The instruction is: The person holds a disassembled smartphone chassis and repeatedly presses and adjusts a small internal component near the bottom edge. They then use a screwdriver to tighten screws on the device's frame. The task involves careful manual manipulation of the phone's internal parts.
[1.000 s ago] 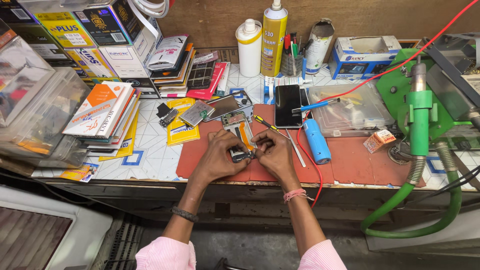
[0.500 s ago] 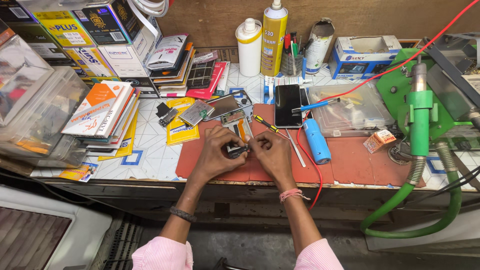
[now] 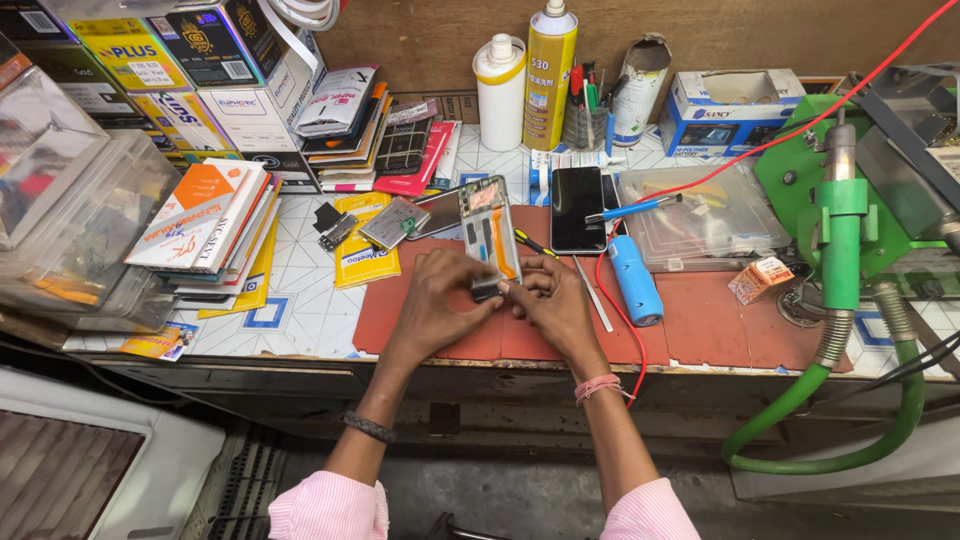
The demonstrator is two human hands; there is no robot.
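- Centre of the frame, on the red mat (image 3: 700, 320) that covers the bench (image 3: 300, 300): both hands meet over an opened phone frame (image 3: 487, 232), which lies lengthwise pointing toward the top of the frame, its inside facing up with an orange strip showing.
- Left hand (image 3: 440, 300): fingers curled and pressed onto the near end of the phone frame, pinning it against the mat.
- Right hand (image 3: 553, 300): fingers bunched together at the same near edge, pinching something small there; what it is cannot be made out.
- Judged step: fine work at the lower end of the phone frame, seating or freeing a small part while the other hand steadies the body.
- Judged next move: calls for a steady hold-down from the left hand and a light, exact pull or push from the right; the frame looks thin and would flex if levered hard.
- Just right of the hands: a thin metal tool (image 3: 594, 292) lying on the mat, and a blue cylindrical tool (image 3: 634, 280) beside it, with a red cable (image 3: 622, 318) running past.
- Above those: a dark phone (image 3: 577, 208) face up, and a clear plastic box (image 3: 705, 215).
- Upper left of the frame: stacked boxes and packets (image 3: 210, 215).
- Right side: green hose (image 3: 830, 440) and green fixture (image 3: 843, 230).
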